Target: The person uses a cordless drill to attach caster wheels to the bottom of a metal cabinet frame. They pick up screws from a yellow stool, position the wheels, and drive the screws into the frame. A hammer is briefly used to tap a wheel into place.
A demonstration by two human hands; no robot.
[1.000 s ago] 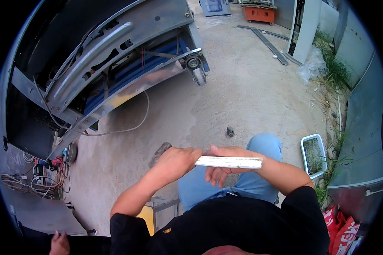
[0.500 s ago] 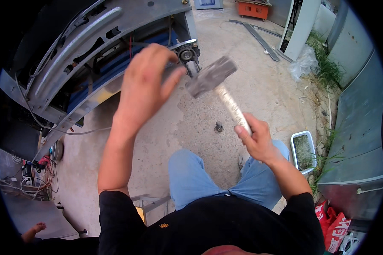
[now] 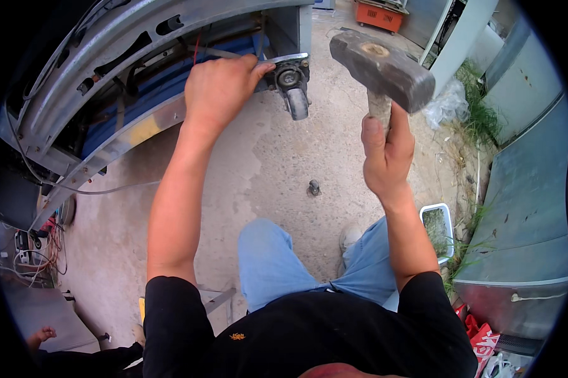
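At ten o'clock, the grey metal frame now has the left hand gripping its bar beside the caster wheel. The right hand, fisted around the sledgehammer, has raised it to one o'clock, seemingly poised to strike.
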